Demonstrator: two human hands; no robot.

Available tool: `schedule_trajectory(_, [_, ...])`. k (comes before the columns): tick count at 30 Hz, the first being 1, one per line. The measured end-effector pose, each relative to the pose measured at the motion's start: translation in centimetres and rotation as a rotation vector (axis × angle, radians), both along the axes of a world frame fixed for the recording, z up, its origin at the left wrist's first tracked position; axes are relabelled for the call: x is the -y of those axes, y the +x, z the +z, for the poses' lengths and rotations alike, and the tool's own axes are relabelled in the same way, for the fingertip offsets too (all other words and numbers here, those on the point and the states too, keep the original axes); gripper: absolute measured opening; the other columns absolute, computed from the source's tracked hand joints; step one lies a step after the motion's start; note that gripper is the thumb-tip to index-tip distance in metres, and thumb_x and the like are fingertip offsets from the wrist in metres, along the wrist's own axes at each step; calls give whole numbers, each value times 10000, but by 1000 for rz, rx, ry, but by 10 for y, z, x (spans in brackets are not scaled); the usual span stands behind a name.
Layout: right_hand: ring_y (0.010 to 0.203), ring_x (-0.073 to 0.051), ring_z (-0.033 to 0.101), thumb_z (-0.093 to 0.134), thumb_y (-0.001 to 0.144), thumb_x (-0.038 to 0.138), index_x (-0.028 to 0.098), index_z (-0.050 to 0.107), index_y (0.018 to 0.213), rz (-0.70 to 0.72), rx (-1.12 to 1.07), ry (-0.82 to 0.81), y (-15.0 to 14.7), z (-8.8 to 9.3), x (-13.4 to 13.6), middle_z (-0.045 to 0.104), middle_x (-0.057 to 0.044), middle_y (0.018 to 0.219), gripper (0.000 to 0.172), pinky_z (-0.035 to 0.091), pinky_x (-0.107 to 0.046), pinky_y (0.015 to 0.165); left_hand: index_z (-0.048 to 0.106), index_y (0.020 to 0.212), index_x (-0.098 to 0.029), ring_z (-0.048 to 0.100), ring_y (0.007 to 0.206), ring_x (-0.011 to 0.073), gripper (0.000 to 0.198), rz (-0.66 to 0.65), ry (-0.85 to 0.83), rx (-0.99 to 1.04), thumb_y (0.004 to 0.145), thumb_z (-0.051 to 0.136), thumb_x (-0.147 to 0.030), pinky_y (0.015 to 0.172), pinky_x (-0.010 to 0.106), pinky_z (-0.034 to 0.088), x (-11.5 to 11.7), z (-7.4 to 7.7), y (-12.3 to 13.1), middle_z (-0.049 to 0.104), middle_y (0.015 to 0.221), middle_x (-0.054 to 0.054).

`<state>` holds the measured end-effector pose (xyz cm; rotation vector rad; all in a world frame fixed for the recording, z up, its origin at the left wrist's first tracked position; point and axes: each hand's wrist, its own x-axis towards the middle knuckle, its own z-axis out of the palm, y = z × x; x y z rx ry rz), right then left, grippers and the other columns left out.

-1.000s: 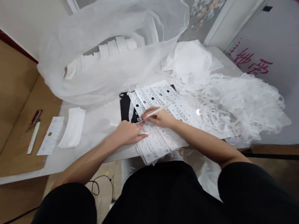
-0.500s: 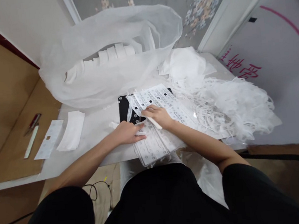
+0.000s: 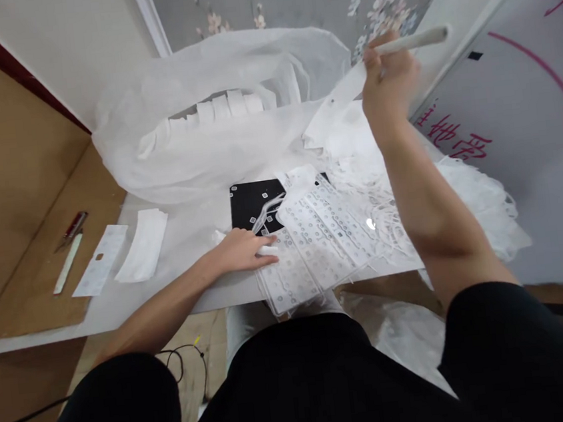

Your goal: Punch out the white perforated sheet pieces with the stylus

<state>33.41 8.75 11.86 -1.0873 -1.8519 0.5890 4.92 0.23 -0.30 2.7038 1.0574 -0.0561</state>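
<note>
My right hand [image 3: 391, 82] is raised at the back right, closed around a white pen-shaped tool [image 3: 417, 39]. A thin white sheet [image 3: 338, 107] hangs from its fingertips, slanting down to the left. My left hand [image 3: 242, 248] rests on the near-left part of printed white sheets [image 3: 323, 227], with a white stick-like thing [image 3: 268, 250] between thumb and forefinger. Rows of small round marks cover these overlapping sheets, which reach over the table's front edge. Beneath them lies a black mat [image 3: 244, 198] with small white square bits and loose thin strips [image 3: 267, 211] on it.
A large translucent bag [image 3: 182, 174] holds a row of folded white pieces at the back. Tangled white offcuts [image 3: 487, 209] heap up at right. To the left lie a white stack [image 3: 143, 246], a printed sheet [image 3: 100, 260], a pale stick [image 3: 68, 263] and a red cutter [image 3: 76, 224].
My right hand has swung up and right, away from the sheets, carrying the pen-shaped tool and a thin white sheet. More of the black mat shows. My left hand stays in place.
</note>
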Motion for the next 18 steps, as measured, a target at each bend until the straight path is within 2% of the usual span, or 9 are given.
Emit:
schedule_trajectory(4, [975, -159, 678, 663, 964, 512, 304, 690, 1079, 64, -129, -90, -5, -1, 33, 736, 15, 866, 240, 631, -265, 775, 683, 1339, -257, 707, 672, 230, 465, 5, -41, 88, 1011, 527, -546, 640, 282, 435, 0, 6, -7, 713, 653, 16])
schedule_trajectory(6, [988, -181, 675, 684, 949, 514, 332, 696, 1087, 68, -218, -94, -2, -5, 42, 736, 8, 882, 228, 654, -305, 771, 703, 1272, -228, 702, 693, 212, 430, 18, -53, 235, 1054, 463, -510, 656, 280, 455, 1, 11, -9, 721, 698, 22])
schedule_trajectory(8, [975, -190, 674, 694, 942, 508, 337, 710, 1059, 25, -307, -71, -3, -12, 52, 735, 0, 926, 208, 668, -332, 765, 734, 1152, -205, 715, 818, 212, 422, 24, -56, 468, 1069, 441, -496, 732, 298, 507, 3, 17, -8, 760, 864, 65])
schedule_trajectory(10, [928, -186, 684, 710, 930, 494, 308, 731, 1002, -6, -356, -76, -13, -24, 67, 731, -11, 973, 200, 673, -346, 763, 760, 1028, -199, 699, 1025, 233, 398, 13, -53, 707, 1046, 506, -505, 878, 344, 541, 4, 20, -6, 756, 1097, 113])
schedule_trajectory(12, [885, -180, 705, 726, 915, 486, 266, 747, 949, 49, -373, -161, -30, -41, 85, 729, -22, 994, 223, 672, -351, 764, 779, 936, -206, 626, 1225, 264, 352, 21, -44, 869, 987, 621, -517, 1026, 410, 515, 5, 19, -2, 692, 1299, 131])
schedule_trajectory(15, [887, -192, 740, 726, 901, 512, 252, 756, 946, 184, -453, -338, -56, -64, 108, 745, -32, 985, 266, 664, -335, 740, 807, 901, -223, 496, 1407, 301, 311, 95, -41, 974, 908, 732, -525, 1144, 486, 445, 3, 12, 1, 558, 1499, 118])
schedule_trajectory(18, [895, -202, 761, 744, 876, 541, 250, 764, 955, 201, -532, -423, -68, -78, 118, 764, -44, 986, 303, 653, -321, 734, 827, 946, -251, 465, 1449, 306, 279, 145, -105, 1028, 884, 764, -516, 1178, 508, 420, 2, 4, 2, 511, 1558, 96])
